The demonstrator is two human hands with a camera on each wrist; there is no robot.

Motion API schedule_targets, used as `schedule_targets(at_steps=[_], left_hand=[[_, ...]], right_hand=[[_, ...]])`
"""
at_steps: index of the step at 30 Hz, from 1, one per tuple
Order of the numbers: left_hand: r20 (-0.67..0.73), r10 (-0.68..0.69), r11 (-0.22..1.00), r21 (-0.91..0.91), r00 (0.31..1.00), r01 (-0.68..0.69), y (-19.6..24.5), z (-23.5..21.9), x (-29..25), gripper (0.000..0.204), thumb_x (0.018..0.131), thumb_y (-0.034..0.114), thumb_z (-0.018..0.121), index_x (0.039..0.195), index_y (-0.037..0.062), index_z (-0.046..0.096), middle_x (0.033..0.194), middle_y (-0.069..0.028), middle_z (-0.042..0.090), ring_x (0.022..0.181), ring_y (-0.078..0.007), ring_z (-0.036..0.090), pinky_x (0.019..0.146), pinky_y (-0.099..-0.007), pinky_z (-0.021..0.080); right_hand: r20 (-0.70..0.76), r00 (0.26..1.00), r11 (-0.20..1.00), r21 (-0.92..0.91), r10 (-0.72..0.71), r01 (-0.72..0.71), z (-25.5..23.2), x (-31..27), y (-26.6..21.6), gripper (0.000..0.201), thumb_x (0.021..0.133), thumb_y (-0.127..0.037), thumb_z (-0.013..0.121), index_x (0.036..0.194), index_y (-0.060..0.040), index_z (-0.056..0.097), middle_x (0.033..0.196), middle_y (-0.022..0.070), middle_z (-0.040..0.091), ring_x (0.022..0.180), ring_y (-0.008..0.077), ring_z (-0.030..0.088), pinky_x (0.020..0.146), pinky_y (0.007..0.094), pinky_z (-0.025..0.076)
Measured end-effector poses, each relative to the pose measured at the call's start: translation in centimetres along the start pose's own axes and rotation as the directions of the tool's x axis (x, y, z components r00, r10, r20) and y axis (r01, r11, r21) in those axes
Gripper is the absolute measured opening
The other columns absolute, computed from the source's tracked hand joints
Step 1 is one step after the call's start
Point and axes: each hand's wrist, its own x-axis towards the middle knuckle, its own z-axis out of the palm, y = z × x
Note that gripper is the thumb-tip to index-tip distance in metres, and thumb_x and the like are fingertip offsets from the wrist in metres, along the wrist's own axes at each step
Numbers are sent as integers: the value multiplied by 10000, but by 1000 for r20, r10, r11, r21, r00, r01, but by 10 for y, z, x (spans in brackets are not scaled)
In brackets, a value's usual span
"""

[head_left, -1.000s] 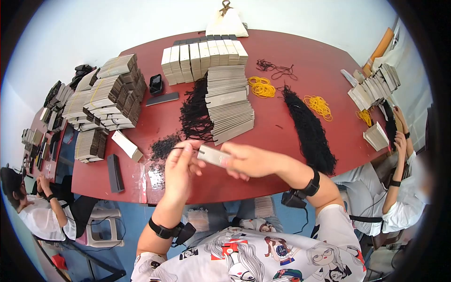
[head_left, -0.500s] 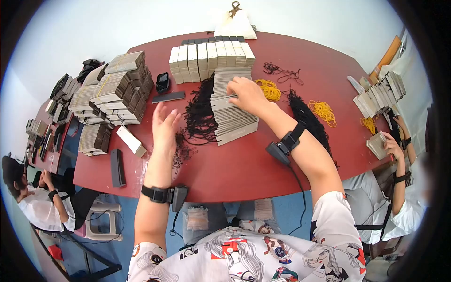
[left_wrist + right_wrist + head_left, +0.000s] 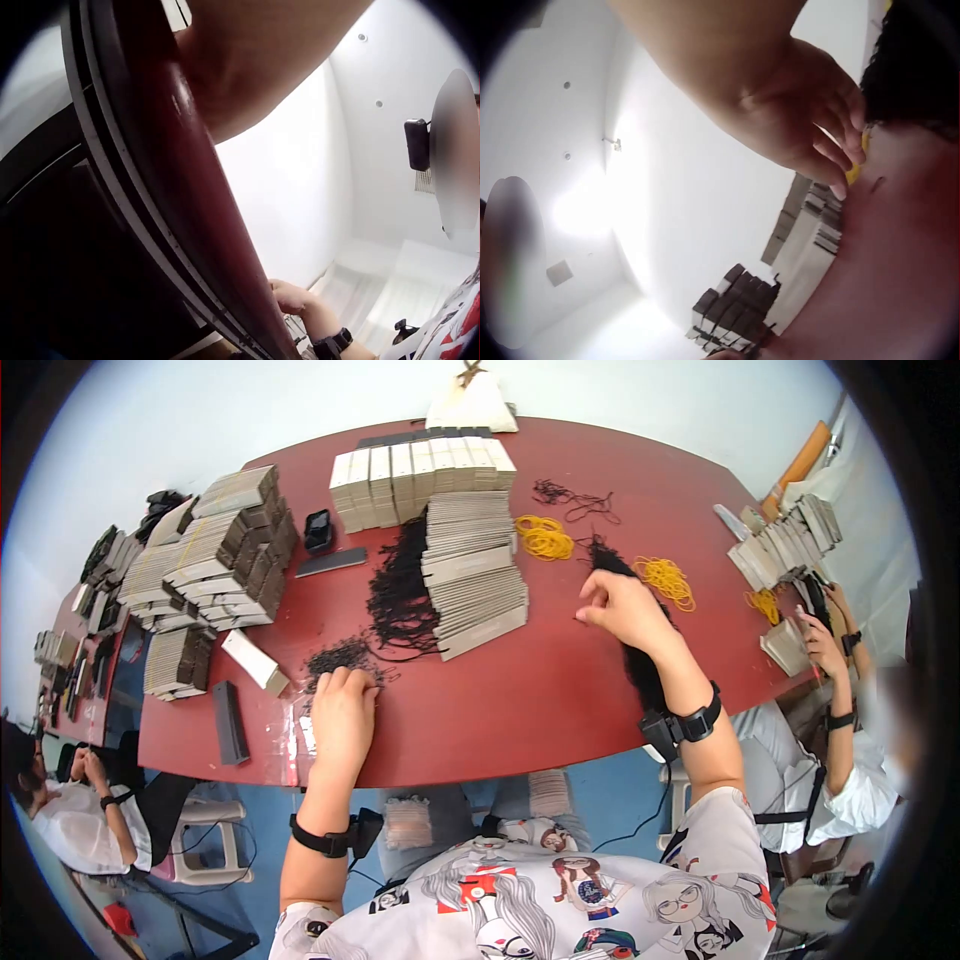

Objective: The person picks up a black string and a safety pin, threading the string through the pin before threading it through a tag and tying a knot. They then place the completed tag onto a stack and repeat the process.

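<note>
My left hand [image 3: 343, 720] is over the near side of a loose pile of small black pieces [image 3: 338, 654], fingers pointing down; its fingertips are hidden, so I cannot tell whether they pinch anything. My right hand [image 3: 630, 610] hovers by a long bundle of black cords [image 3: 645, 678], fingers loosely bent, with nothing showing between them in the right wrist view. Between the hands lies an overlapping row of grey card tags [image 3: 475, 575], their black cords [image 3: 400, 595] spread to the left.
Banded stacks of grey cards [image 3: 215, 560] stand at left, upright white-faced blocks [image 3: 425, 480] at the back. Yellow rubber bands [image 3: 545, 538] lie beyond the tag row. A dark bar [image 3: 230, 722] and a white card stack [image 3: 254, 660] sit front left. People sit at both sides.
Both hands first held a grey tag with a black cord. The right hand then reached to the tag row and has since moved right, empty, to the cord bundle. The left dropped to the black pieces.
</note>
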Motion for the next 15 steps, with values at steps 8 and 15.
schedule_targets(at_steps=[8, 15], left_hand=[[-42, 63, 997, 43, 997, -62, 1, 10, -7, 116, 743, 13, 575, 814, 13, 483, 813, -146, 496, 783, -328, 475, 705, -413, 401], [-144, -55, 995, -89, 988, 42, -1, -1, -15, 170, 791, -28, 518, 957, 8, 512, 816, -140, 545, 782, -323, 498, 687, -416, 408]], right_hand=[[13, 942, 937, -99, 337, -334, 4, -22, 55, 365, 649, -182, 776, 887, -26, 549, 729, 95, 603, 770, 235, 614, 680, 336, 463], [-211, 915, 901, -203, 343, -384, 3, -31, 76, 278, 659, -173, 758, 809, -34, 570, 749, 123, 620, 777, 298, 613, 705, 390, 478]])
